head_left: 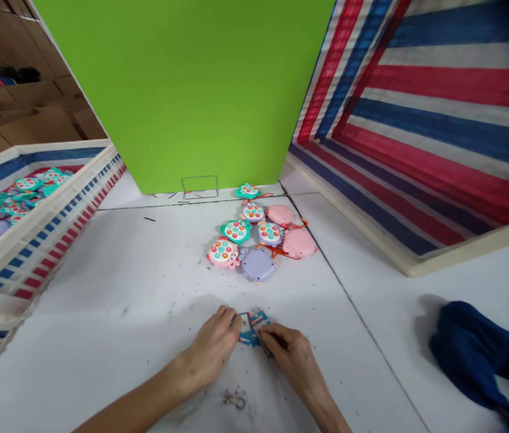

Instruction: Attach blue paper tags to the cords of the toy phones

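Note:
Small printed cards [245, 330] in blue, white and red lie between my two hands, low over the white tabletop. The curled fingers of my left hand [218, 344] close on their left edge; its fingertips are partly hidden. On the other side, my right hand [289, 350] pinches a blue card [260, 320] between thumb and fingers. Beyond the hands sits a loose group of animal-shaped button toys: a purple one lying face down [258, 265], a pink one with coloured buttons [222, 252], a teal turtle [236, 231] and several others, some with orange straps.
A small metal clasp [235, 401] lies near me. A green panel [191, 96] stands behind the toys, with a wire bracket [199, 178] at its foot. Left is a white basket [62, 225] of toys; right, a tilted striped-lined crate [410, 264] and dark blue cloth [466, 349].

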The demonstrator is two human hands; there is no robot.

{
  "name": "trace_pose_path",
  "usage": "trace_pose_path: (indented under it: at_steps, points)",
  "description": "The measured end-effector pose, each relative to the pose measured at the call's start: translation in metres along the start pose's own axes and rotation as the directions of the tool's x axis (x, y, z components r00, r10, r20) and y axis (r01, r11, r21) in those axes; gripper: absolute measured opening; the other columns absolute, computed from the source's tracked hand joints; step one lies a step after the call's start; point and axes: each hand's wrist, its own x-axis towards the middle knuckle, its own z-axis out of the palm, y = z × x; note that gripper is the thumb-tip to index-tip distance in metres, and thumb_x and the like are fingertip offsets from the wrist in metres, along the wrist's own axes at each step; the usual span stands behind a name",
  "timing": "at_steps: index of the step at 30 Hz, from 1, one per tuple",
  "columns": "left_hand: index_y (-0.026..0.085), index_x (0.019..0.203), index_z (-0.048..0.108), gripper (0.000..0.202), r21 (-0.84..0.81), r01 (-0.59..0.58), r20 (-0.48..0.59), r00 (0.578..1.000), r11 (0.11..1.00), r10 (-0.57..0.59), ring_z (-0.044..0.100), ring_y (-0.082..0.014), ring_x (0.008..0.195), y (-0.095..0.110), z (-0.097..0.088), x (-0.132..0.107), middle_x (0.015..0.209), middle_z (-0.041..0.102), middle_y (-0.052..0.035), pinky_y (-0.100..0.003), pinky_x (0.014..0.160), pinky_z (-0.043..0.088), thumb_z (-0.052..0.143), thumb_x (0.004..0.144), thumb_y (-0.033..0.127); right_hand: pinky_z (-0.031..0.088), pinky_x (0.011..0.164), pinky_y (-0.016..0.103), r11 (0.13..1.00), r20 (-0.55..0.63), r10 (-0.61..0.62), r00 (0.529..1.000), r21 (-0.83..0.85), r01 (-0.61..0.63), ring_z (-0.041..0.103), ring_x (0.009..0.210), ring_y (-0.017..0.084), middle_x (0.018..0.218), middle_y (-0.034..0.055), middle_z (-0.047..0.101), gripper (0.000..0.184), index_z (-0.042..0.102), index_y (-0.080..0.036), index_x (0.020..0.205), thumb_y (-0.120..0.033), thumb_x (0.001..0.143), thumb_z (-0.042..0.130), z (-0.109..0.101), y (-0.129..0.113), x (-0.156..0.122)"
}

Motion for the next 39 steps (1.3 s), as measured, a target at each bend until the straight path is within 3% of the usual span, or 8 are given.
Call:
trace_pose_path:
  at_steps: [6, 16, 18, 21, 25, 28, 32, 39]
  points:
    - [0.016, 0.089, 0.051, 0.018, 0.025, -0.042, -0.057, 0.997, 0.999, 0.043, 0.049, -0.0211, 0.090, -0.008, 0.002, -0.004, 0.091, 0.055, -0.0084, -0.034, 0.082, 0.041, 0.035, 0.083, 0.009, 0.034, 0.042, 0.021, 1.000, -0.076, 0.003, 0.997, -0.007, -0.004, 0.042, 0.043, 0.011, 0.046, -0.0039, 0.048, 0.023, 0.064, -0.018, 0.061, -0.034, 0.073, 0.053, 0.007, 0.016, 0.001]
    - [0.013, 0.078, 0.056, 0.032, -0.330, 0.231, -0.213, 0.926, 0.915, -0.310, 0.053, -0.0133, 0.058, -0.013, -0.014, -0.005, 0.065, 0.057, -0.0027, -0.023, 0.055, 0.042, 0.027, 0.088, 0.022, 0.033, 0.042, 0.021, 1.000, -0.088, -0.017, 0.996, 0.014, 0.018, 0.040, 0.043, 0.011, 0.046, -0.0039, 0.045, 0.028, 0.063, -0.017, 0.061, -0.040, 0.074, 0.053, 0.011, 0.009, -0.005]
    - [0.012, 0.077, 0.057, 0.028, -0.536, 0.269, -0.142, 0.906, 0.800, -0.399, 0.053, -0.0120, 0.053, -0.007, -0.019, -0.007, 0.058, 0.056, -0.0009, -0.020, 0.049, 0.040, 0.032, 0.085, 0.024, 0.034, 0.042, 0.020, 1.000, -0.087, -0.001, 0.996, 0.024, 0.003, 0.041, 0.043, 0.011, 0.045, -0.0041, 0.045, 0.026, 0.061, -0.017, 0.060, -0.038, 0.074, 0.054, 0.013, 0.001, -0.008]
    - [0.011, 0.074, 0.058, 0.021, -0.818, 0.268, -0.009, 0.879, 0.509, -0.477, 0.053, -0.0115, 0.052, 0.001, -0.022, -0.011, 0.055, 0.057, -0.0005, -0.020, 0.048, 0.039, 0.044, 0.078, 0.025, 0.033, 0.042, 0.019, 0.998, -0.092, 0.014, 0.996, 0.059, -0.009, 0.040, 0.044, 0.010, 0.047, -0.0048, 0.044, 0.025, 0.057, -0.018, 0.061, -0.039, 0.075, 0.053, 0.014, -0.017, -0.012]
    - [0.011, 0.070, 0.056, 0.016, -0.952, 0.197, 0.038, 0.839, 0.236, -0.543, 0.052, -0.0111, 0.050, 0.011, -0.021, -0.013, 0.055, 0.059, -0.0021, -0.021, 0.049, 0.041, 0.053, 0.071, 0.026, 0.032, 0.041, 0.019, 0.980, -0.072, 0.039, 0.997, 0.195, -0.025, 0.040, 0.048, 0.009, 0.062, -0.0017, 0.051, 0.024, 0.049, -0.019, 0.060, -0.037, 0.076, 0.052, 0.015, -0.039, -0.017]
    - [0.011, 0.066, 0.055, 0.013, -0.979, 0.159, 0.061, 0.826, 0.129, -0.561, 0.052, -0.0106, 0.050, 0.019, -0.020, -0.014, 0.055, 0.060, -0.0027, -0.021, 0.050, 0.041, 0.056, 0.068, 0.024, 0.032, 0.040, 0.020, 0.960, -0.075, 0.099, 0.992, 0.271, -0.075, 0.038, 0.044, 0.007, 0.069, 0.0015, 0.057, 0.027, 0.043, -0.019, 0.054, -0.034, 0.075, 0.052, 0.016, -0.046, -0.021]
    - [0.010, 0.066, 0.055, 0.011, -0.977, 0.167, 0.066, 0.833, 0.136, -0.550, 0.052, -0.0103, 0.050, 0.027, -0.021, -0.016, 0.054, 0.060, -0.0030, -0.021, 0.050, 0.041, 0.056, 0.068, 0.021, 0.034, 0.042, 0.021, 0.940, -0.113, 0.118, 0.987, 0.332, -0.075, 0.040, 0.043, 0.008, 0.057, -0.0001, 0.055, 0.026, 0.044, -0.019, 0.052, -0.033, 0.072, 0.054, 0.019, -0.048, -0.022]
    - [0.011, 0.070, 0.055, 0.013, -0.948, 0.147, -0.016, 0.863, 0.281, -0.504, 0.054, -0.0125, 0.058, 0.029, -0.020, -0.024, 0.062, 0.060, -0.0031, -0.022, 0.057, 0.043, 0.053, 0.074, 0.023, 0.038, 0.042, 0.021, 0.922, -0.113, 0.106, 0.988, 0.384, -0.055, 0.045, 0.043, 0.010, 0.046, -0.0027, 0.051, 0.021, 0.043, -0.020, 0.050, -0.023, 0.068, 0.052, 0.022, -0.051, -0.019]
